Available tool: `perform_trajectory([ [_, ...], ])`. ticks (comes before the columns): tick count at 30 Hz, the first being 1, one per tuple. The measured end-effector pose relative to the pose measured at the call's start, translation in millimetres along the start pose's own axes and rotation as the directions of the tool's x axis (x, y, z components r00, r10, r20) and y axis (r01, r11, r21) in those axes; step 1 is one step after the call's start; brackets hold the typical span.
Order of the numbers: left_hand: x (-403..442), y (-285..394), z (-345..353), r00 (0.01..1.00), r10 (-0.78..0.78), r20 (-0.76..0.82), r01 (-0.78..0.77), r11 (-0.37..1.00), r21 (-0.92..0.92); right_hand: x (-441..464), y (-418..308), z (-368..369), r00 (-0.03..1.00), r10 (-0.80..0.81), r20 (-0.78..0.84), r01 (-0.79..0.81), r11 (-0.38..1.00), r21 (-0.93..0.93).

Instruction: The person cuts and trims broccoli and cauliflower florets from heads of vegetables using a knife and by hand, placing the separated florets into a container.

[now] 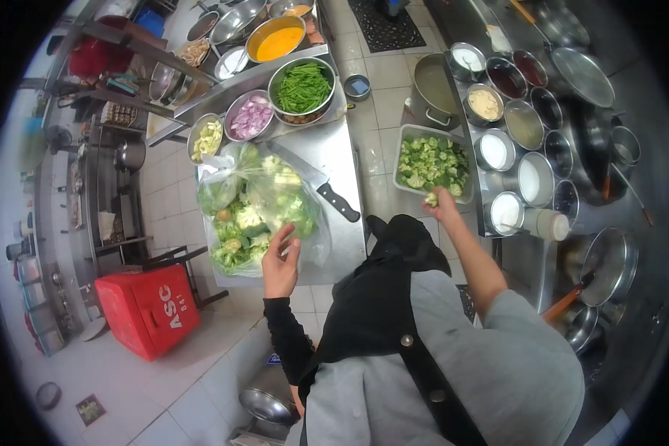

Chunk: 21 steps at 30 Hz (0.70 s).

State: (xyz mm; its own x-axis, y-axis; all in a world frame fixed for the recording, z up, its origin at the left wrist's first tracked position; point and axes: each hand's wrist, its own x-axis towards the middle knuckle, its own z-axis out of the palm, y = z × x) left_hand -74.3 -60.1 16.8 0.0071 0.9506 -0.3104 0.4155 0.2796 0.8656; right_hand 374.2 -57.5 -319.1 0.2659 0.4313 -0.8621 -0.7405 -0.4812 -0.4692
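My right hand (444,206) is closed on a broccoli floret (431,199) at the near edge of a rectangular tub (400,183), which is filled with cut broccoli (432,160). My left hand (280,262), fingers apart and holding nothing I can see, is over the near side of a clear plastic bag (316,230). Inside that bag are broccoli and pale green cauliflower-like heads (249,217). A large knife with a black handle (338,202) lies on the steel table (342,149) beside the bag, its blade pointing away from me.
Bowls of green beans (302,88), sliced onions (250,116) and pale chopped vegetable (206,138) line the table's far end. At right, a counter carries several metal containers (528,180). A large pot (432,89) stands behind the tub. A red box (150,311) sits at left.
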Motion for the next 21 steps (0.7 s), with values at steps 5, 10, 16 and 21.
perform_trajectory([
  [5,-3,12,-13,0.989,0.076,-0.13,-0.094,0.985,-0.142,30,-61,5,0.961,-0.175,-0.213,0.17,0.984,-0.042],
  [10,-4,5,-12,0.976,0.094,-0.197,-0.124,0.981,-0.147,26,-58,15,0.96,-0.252,-0.118,0.212,0.938,-0.275],
  [16,-15,1,20,0.979,0.09,-0.183,-0.122,0.977,-0.173,-5,22,28,0.993,0.023,0.115,0.024,0.92,-0.392],
  [21,-24,4,37,0.99,0.043,-0.134,-0.062,0.989,-0.136,-38,56,17,0.985,0.134,0.105,-0.083,0.918,-0.388],
])
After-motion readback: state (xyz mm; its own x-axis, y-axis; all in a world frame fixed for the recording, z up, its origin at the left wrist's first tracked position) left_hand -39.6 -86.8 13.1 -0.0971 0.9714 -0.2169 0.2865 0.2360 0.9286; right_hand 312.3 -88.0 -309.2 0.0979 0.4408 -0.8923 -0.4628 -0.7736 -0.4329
